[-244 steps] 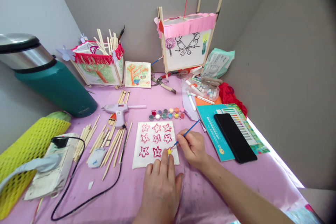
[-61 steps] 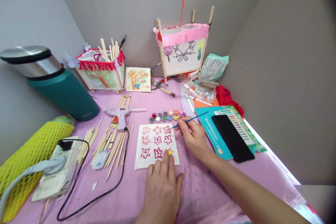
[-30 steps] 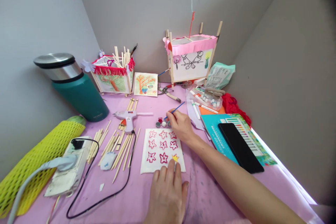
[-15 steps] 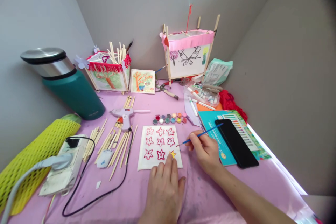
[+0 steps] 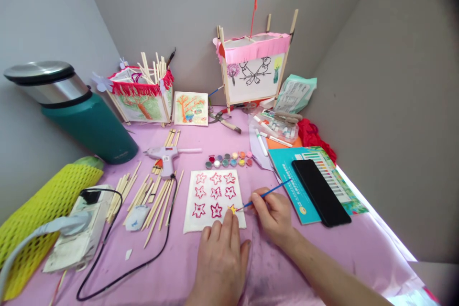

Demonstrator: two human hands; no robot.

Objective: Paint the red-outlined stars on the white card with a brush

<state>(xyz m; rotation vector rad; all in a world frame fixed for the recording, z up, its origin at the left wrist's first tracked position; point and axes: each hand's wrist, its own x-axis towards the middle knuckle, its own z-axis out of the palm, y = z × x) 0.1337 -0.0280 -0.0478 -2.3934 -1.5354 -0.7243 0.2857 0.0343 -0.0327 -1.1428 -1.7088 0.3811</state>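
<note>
A white square panel lies flat on the purple cloth, bearing rows of red-outlined stars. The star at its lower right has yellow in it. My left hand lies flat with fingers stretched, its fingertips on the panel's lower edge just below that star. Pinched in my right hand is a thin blue paintbrush, slanting down to the left with its tip at the yellow star. Small paint pots stand in two rows behind the panel.
Left of the panel are a glue gun, wooden sticks, a power strip with its black cord, and a teal bottle. A phone rests on a blue book at right. Decorated lanterns stand behind.
My right hand has brought the brush tip left and down, from beside the panel onto the yellow star. My left hand stays on the panel. The view has shifted slightly.
</note>
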